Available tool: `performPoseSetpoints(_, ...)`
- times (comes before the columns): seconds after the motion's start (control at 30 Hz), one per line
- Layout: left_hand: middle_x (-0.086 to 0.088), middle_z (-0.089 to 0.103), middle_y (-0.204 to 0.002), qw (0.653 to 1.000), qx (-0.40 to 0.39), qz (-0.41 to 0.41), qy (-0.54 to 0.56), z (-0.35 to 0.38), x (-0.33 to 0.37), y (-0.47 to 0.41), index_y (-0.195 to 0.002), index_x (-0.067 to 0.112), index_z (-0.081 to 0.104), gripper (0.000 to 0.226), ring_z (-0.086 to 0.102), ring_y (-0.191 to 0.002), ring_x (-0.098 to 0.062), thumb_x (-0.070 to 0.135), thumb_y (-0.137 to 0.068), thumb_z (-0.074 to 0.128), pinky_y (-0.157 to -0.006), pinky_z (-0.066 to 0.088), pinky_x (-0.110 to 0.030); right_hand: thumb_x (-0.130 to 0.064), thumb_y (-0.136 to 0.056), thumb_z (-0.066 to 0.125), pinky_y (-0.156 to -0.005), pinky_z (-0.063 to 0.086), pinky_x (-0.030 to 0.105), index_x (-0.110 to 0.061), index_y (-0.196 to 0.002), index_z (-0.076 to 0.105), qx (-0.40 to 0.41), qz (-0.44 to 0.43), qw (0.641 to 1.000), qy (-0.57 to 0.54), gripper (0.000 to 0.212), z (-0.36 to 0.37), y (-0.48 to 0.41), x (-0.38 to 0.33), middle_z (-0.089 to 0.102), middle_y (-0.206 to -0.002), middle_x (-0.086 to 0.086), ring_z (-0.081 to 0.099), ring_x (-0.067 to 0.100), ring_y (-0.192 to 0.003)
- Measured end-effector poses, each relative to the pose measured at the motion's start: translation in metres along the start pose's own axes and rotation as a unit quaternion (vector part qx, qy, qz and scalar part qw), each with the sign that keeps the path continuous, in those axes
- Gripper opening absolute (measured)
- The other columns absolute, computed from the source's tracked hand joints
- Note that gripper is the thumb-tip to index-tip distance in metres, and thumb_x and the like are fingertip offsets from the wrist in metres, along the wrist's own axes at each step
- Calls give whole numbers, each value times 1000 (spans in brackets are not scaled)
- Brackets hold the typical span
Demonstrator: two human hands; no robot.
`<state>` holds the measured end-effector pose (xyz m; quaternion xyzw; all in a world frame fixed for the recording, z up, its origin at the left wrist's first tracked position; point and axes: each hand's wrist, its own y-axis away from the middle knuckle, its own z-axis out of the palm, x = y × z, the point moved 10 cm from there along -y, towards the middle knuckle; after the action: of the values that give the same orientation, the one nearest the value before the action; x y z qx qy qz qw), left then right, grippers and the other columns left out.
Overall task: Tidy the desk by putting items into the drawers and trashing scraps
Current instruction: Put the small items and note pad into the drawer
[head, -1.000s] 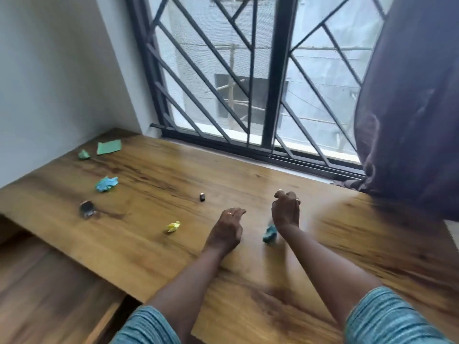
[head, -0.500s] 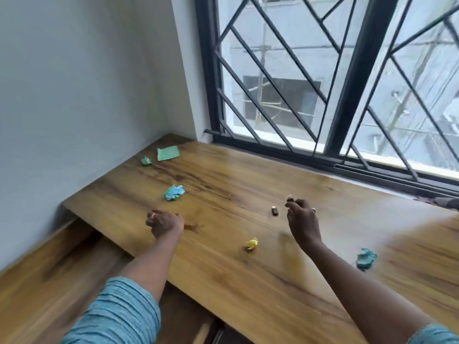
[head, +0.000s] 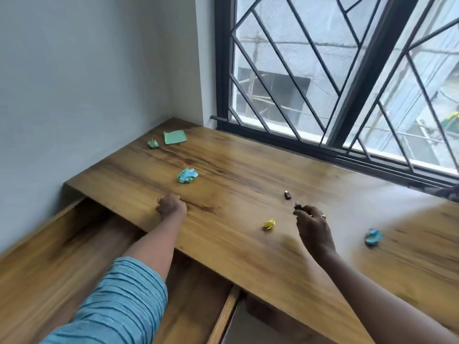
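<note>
left hand (head: 171,206) contents hidden, drawer (head: 54,259) blurred

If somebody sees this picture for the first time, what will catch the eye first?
Bright crumpled paper dots the wooden desk: a blue-green scrap mid-desk, a yellow scrap between the hands, a blue scrap at the right. The right hand pinches a small dark object; the left hand rests curled near the front edge.

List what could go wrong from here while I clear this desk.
1. The right hand pinches a small dark item only at its fingertips; it could slip and roll away.
2. A second dark piece, lying not far from the yellow scrap, might get swept off as trash.
3. The left hand has curled fingers that hide any contents; something could drop unnoticed off the desk edge.
</note>
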<state>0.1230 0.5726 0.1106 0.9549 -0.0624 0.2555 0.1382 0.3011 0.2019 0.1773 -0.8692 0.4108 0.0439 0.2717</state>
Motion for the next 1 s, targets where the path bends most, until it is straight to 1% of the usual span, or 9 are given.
performPoseSetpoints(0.17, -17, 61, -118, 997, 4, 71, 39, -15, -16, 35, -117, 5, 61, 39, 58, -110, -32, 24, -84, 68, -87, 51, -39, 13, -73, 65, -61, 54, 41, 2, -93, 71, 20, 27, 999, -7, 23, -20, 34, -17, 65, -93, 28, 63, 44, -81)
performPoseSetpoints(0.3, -21, 60, -119, 993, 18, 100, 58, -42, -46, 73, -116, -1, 57, 43, 58, -112, -34, 24, -84, 69, -89, 51, -40, 12, -81, 56, -66, 53, 40, -6, -108, 70, 45, 46, 998, -27, 35, -33, 80, -43, 64, -95, 26, 63, 44, -79)
performPoseSetpoints(0.43, -20, 62, -119, 988, 15, 139, 60, -68, -89, 107, -116, -1, 59, 45, 59, -112, -32, 23, -80, 72, -91, 52, -39, 11, -84, 52, -66, 53, 42, -12, -122, 62, 33, 46, 997, -47, 46, -35, 132, -83, 61, -101, 26, 62, 44, -81)
performPoseSetpoints(0.57, -16, 63, -120, 989, 11, 140, 44, -100, -141, 131, -120, 5, 58, 48, 60, -113, -30, 22, -78, 74, -90, 48, -35, 5, -89, 50, -75, 52, 42, -15, -136, 49, -10, 57, 994, -89, 51, -27, 168, -135, 57, -109, 24, 59, 42, -90)
performPoseSetpoints(0.67, -16, 63, -121, 992, -16, 128, 10, -119, -185, 140, -121, 8, 58, 50, 57, -114, -29, 23, -76, 76, -90, 47, -33, -1, -89, 52, -81, 51, 43, -11, -136, 48, -39, 36, 989, -137, 48, -22, 187, -185, 57, -108, 25, 59, 42, -94)
performPoseSetpoints(0.73, -14, 64, -118, 993, -40, 111, -12, -125, -213, 141, -119, 10, 59, 51, 59, -111, -28, 26, -74, 77, -85, 48, -32, -4, -90, 53, -85, 49, 41, -12, -136, 48, -68, 35, 984, -161, 48, -13, 197, -213, 56, -111, 22, 58, 41, -98)
performPoseSetpoints(0.83, -12, 67, -114, 990, -85, 105, -47, -126, -249, 144, -117, 9, 62, 49, 63, -104, -24, 26, -74, 79, -73, 45, -27, -11, -91, 54, -85, 47, 37, -16, -139, 43, -124, 76, 970, -198, 49, 5, 213, -247, 54, -117, 16, 56, 35, -104)
performPoseSetpoints(0.93, -11, 68, -113, 985, -125, 97, -66, -121, -279, 143, -113, 8, 66, 47, 65, -101, -23, 24, -71, 81, -71, 44, -25, -12, -90, 56, -85, 46, 31, -15, -136, 43, -171, 105, 955, -220, 48, 30, 232, -280, 54, -120, 14, 56, 30, -108)
performPoseSetpoints(1.0, -12, 69, -111, 982, -151, 85, -68, -116, -299, 135, -112, 7, 66, 46, 65, -93, -21, 22, -71, 81, -69, 44, -24, -13, -89, 58, -85, 46, 28, -16, -136, 44, -203, 130, 941, -237, 49, 55, 246, -303, 56, -120, 12, 56, 26, -107)
